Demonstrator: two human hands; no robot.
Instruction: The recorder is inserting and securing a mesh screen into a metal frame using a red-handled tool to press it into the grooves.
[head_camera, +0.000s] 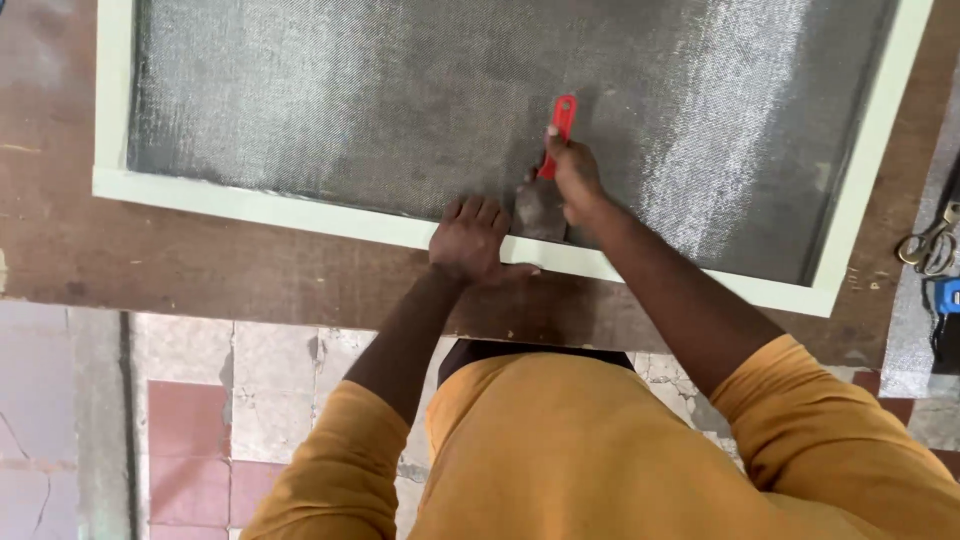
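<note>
Your frame (300, 212) lies flat on the bench (200, 270), mesh (400, 100) inside it. Your left hand (470, 243) rests on the near rail; just right of it, your right hand (575, 175) holds the scraper (545, 195) on the mesh. Scissors (930, 245) lie at the bench's far right, beyond the frame.

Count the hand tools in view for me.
2: a red-handled scraper in the right hand on the mesh, scissors at the table's right edge. More may lie off-frame.
</note>
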